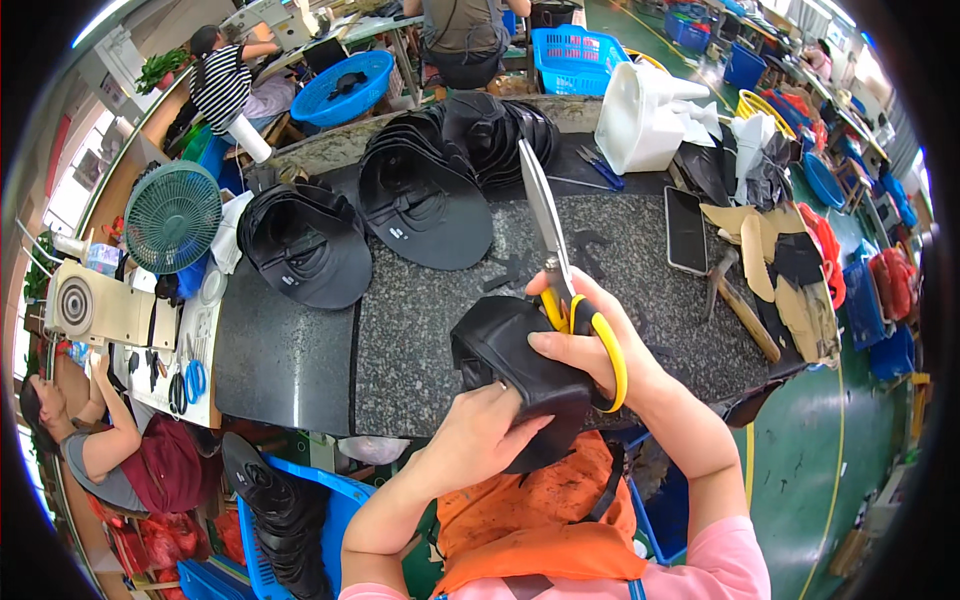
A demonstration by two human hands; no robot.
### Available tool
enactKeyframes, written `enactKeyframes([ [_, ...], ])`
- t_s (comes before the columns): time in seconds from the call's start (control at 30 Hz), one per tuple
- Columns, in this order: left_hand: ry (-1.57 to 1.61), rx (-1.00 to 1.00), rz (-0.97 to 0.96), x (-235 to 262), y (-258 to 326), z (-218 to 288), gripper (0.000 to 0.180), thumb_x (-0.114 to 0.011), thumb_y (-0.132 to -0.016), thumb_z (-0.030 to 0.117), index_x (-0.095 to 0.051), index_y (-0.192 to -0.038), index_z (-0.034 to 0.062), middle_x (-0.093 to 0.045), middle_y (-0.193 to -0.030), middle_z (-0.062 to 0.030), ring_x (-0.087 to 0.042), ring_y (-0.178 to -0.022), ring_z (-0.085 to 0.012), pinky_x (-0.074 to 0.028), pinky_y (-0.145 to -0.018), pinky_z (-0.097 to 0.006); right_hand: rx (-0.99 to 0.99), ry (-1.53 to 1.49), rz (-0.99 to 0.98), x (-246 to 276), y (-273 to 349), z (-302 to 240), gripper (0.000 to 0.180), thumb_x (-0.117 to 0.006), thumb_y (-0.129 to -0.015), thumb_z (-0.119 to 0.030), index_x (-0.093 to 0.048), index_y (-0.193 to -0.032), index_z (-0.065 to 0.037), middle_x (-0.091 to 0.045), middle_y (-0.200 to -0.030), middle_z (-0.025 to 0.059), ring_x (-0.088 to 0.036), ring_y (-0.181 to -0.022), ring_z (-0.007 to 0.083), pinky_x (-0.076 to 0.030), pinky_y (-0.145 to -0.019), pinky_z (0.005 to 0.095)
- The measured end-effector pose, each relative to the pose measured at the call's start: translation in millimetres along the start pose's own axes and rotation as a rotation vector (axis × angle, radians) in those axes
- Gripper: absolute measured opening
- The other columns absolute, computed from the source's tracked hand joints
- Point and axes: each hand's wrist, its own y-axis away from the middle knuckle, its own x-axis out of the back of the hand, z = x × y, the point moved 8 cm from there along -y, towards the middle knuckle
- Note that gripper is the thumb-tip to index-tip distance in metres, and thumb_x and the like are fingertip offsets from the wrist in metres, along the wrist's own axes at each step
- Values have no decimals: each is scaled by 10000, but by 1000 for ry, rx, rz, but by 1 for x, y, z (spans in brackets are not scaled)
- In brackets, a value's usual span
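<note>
In front of my chest I hold a black cap (502, 338) over the near edge of the work surface. My left hand (472, 432) is closed on its near side, with some fingers tucked inside. My right hand (600, 335) grips scissors (615, 365) with yellow and black handles, their long blades pointing away from me above the surface. The right thumb lies close over the cap; whether it presses on it, I cannot tell. Small black scraps (590, 250) lie just beyond the cap. Stacked black caps rest farther off: a left stack (318, 262) and a middle stack (440, 225).
On the speckled stone slab (420, 350) lie a phone (685, 230) and a hammer (745, 318) at right. A white container (640, 125) stands behind. Leftward are a green fan (172, 217), a sewing machine (95, 305) and a seated person. A blue basket (345, 490) holds black caps below.
</note>
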Motion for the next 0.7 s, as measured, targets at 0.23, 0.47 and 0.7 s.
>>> enactKeyframes([
  [0.23, 957, 254, 194, -1, 31, -37, 371, -673, -828, -48, -577, -1186, -44, -697, -1089, -117, -661, -1015, -192, -527, -878, -348, 210, 146, -2, 8, 0, -19, 375, -547, -895, 35, -507, -1256, -55, -488, -764, -10, -530, -633, 72, -458, -586, 245],
  [0.47, 1039, 324, 547, 39, 36, -41, 349, -612, -862, -106, -603, -1207, -53, -669, -1149, -124, -639, -1044, -166, -504, -934, -336, 492, 1018, 132, 19, 39, -52, 574, -842, -693, -245, -571, -1178, -99, -534, -833, 72, -564, -727, 240, -461, -654, 357],
  [0.7, 1027, 302, 350, 33, 29, -35, 257, -624, -888, -74, -656, -1141, -42, -691, -1107, -112, -651, -976, -143, -521, -876, -303, 559, 1596, 37, 12, 58, -70, 578, -812, -652, -391, -600, -1156, -205, -495, -874, 54, -496, -758, 239, -367, -677, 372],
])
